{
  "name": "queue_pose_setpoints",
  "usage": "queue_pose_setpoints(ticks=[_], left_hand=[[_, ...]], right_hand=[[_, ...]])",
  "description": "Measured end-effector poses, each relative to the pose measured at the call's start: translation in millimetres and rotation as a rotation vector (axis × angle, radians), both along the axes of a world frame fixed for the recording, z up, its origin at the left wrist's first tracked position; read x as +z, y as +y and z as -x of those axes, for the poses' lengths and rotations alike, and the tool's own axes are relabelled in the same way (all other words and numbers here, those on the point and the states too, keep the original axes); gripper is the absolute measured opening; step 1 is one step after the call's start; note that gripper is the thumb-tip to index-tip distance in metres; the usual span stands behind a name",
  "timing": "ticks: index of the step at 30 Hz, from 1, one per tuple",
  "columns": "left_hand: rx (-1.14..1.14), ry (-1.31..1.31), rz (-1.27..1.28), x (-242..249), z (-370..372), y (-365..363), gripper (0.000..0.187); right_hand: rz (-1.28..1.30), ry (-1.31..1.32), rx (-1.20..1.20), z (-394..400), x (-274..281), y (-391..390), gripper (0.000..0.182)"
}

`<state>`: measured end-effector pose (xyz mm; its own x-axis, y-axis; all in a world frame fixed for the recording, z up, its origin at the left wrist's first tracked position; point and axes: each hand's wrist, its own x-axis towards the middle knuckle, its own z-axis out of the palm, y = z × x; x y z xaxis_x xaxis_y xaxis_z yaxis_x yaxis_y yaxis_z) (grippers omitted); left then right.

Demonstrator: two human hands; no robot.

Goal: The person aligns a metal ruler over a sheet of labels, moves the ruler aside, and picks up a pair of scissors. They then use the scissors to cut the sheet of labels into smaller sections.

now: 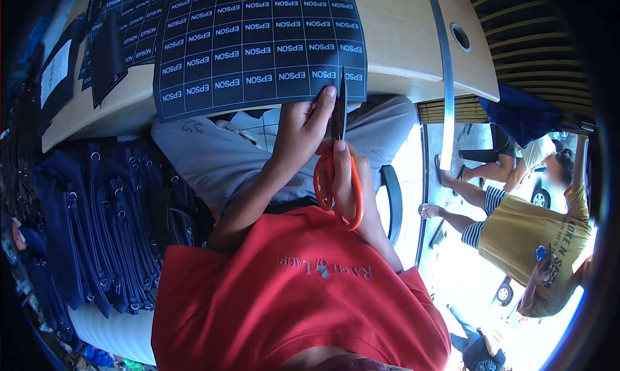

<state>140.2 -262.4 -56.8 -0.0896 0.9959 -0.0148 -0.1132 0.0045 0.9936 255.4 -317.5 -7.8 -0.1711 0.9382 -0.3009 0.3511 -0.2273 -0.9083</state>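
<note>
We see the left hand pinching the near edge of a dark navy printed sheet of white EPSON labels, fingers closed on its lower right corner, where the sheet overhangs the curved light wooden bench. The right hand grips a pair of orange-handled scissors, fingers closed through the handle loops. The scissors' long axis runs near vertical in our view, the dark blades pointing away from the person's body and up into the sheet's edge, just beside the left thumb. More navy label sheets lie further left on the bench. At left, below the bench, a thick stack of navy blue fabric pieces with metal rings rests beside the person's grey-trousered knee. At right, another person in a yellow T-shirt sits on the floor, well apart from the bench.
</note>
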Motion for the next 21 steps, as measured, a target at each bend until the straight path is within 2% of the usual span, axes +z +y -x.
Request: queue_pose_setpoints(ticks=[12, 21], left_hand=[[-0.004, -0.055, 0.038, 4.5, 1.4, -0.1, 0.033], [0.003, -0.067, 0.040, 6.4, 1.3, -0.1, 0.032]], right_hand=[[0.022, 0.044, 0.002, 1.6, 2.8, 0.8, 0.050], [0.011, -0.025, -0.004, 3.9, 4.6, 0.4, 0.050]])
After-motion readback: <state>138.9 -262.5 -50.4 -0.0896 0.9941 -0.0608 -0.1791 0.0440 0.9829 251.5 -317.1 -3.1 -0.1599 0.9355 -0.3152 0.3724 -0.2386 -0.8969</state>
